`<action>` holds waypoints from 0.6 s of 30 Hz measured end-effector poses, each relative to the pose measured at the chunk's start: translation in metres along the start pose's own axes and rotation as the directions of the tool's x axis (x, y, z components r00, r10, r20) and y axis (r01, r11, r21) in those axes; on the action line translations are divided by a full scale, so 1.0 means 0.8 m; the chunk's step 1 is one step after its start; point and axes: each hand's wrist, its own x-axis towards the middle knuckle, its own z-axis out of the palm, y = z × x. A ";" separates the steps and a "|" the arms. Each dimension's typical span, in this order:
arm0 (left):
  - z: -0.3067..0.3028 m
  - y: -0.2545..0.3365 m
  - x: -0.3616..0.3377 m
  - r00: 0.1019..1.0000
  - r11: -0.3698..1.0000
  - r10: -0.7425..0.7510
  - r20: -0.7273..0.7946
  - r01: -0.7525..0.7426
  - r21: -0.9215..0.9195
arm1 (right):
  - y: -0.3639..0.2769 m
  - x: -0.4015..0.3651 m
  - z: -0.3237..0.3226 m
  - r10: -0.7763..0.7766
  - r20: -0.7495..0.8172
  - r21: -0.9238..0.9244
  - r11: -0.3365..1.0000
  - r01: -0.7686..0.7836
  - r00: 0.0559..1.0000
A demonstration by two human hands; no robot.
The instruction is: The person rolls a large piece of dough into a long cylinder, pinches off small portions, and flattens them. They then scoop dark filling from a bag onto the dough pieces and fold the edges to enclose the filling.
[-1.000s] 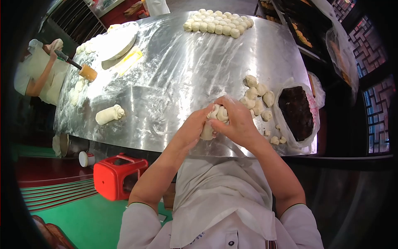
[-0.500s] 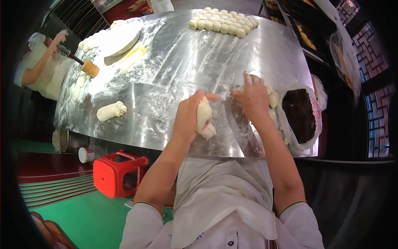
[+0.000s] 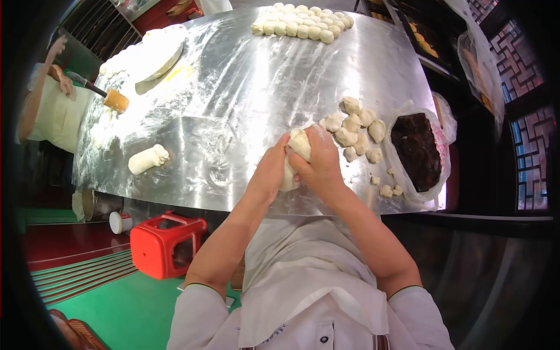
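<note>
A pale roll of dough [image 3: 300,143] is held between both hands above the near part of the metal table [image 3: 233,151]. My left hand [image 3: 270,170] wraps round its left side. My right hand [image 3: 321,163] grips its upper end from the right, fingers curled. Just right of my right hand lies a loose group of torn dough pieces [image 3: 352,122], with smaller scraps [image 3: 386,191] nearer the table's edge. Another dough roll [image 3: 149,159] lies on its side at the left.
A plastic-lined container of dark filling [image 3: 415,153] stands at the right. Rows of dough balls [image 3: 303,22] sit at the far edge. A rolling pin [image 3: 115,101] and a co-worker [image 3: 52,111] are at the left. A red stool [image 3: 163,245] stands below the table.
My right hand has moved left from the dough pieces onto the roll, uncovering them. My left hand still holds the roll. The co-worker's arms have shifted, and the view has moved slightly.
</note>
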 end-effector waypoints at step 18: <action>-0.016 -0.002 0.039 0.996 0.991 0.087 0.036 -0.090 0.097 | -0.014 -0.009 -0.017 0.309 0.321 0.219 0.896 -0.387 0.896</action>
